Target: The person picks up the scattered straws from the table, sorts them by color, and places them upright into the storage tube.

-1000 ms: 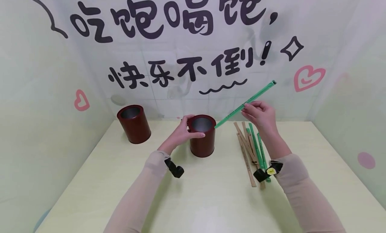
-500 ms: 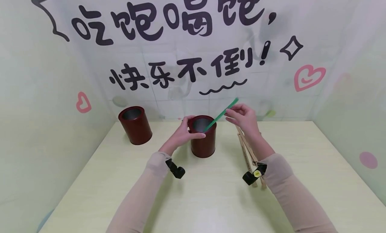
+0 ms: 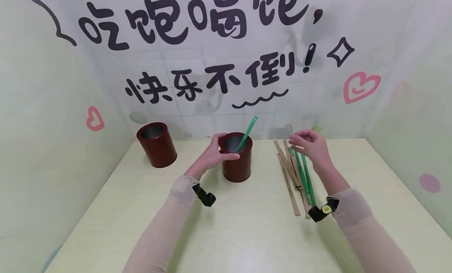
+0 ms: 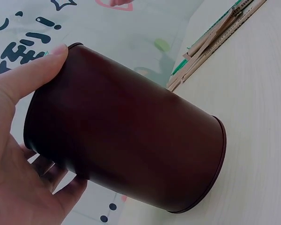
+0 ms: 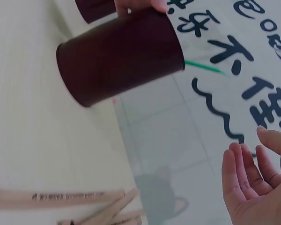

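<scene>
Pot, gripped by left hand, hides the foot of a green stick; right hand, thumb and fingers apart, hovers near overlapping sticks.

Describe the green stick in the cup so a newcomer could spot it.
On the pale table, find the dark red cup the left hand holds. The green stick slants up from it; the other green sticks lie piled with brown ones.

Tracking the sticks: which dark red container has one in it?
The central container, held by the left hand: a green stick leans out of it. The far-left container shows none.
</scene>
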A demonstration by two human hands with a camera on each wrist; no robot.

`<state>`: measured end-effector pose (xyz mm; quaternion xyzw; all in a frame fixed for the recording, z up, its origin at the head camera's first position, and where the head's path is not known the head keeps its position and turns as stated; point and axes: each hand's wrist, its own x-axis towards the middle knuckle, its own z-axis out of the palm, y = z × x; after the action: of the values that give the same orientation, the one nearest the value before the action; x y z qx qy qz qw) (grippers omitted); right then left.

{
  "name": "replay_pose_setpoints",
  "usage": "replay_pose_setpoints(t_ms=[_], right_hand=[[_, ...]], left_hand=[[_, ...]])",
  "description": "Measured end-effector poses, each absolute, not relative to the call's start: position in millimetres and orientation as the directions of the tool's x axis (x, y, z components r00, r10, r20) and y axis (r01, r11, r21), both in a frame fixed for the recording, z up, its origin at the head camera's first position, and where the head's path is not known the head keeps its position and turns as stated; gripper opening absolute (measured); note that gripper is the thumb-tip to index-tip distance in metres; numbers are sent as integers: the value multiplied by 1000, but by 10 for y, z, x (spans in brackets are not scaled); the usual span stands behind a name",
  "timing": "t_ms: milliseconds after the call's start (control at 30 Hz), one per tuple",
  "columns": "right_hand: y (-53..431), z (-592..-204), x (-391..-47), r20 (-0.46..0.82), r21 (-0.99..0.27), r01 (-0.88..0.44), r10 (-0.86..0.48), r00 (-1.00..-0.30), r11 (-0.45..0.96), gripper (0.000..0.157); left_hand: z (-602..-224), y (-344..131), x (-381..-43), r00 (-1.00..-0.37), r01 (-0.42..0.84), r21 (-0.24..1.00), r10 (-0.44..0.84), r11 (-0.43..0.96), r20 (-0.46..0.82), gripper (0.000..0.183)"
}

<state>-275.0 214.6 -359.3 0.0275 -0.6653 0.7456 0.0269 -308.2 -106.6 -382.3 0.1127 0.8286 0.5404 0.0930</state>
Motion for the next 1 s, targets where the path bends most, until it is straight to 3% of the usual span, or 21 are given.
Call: replay_pose_setpoints(t_ms=[467,733,1000], right_hand=[[2731,-3967,-2643,-78,-997,76,58,-995,-31,20],[2844,-4188,-2738,-283,-929,271,-11,-959,253,50],[2856,-4320,-2794,-317,-798,265,-3,-949,541,38]], left_hand=[[-3834,-1062,-3104,-956,97,913,292,395,-25,92],[-3840,-1081,-3102,-955,92,917,295,388,-29,91],[-3829,-1066,-3101,-954,88,918,299,387,-35,92]])
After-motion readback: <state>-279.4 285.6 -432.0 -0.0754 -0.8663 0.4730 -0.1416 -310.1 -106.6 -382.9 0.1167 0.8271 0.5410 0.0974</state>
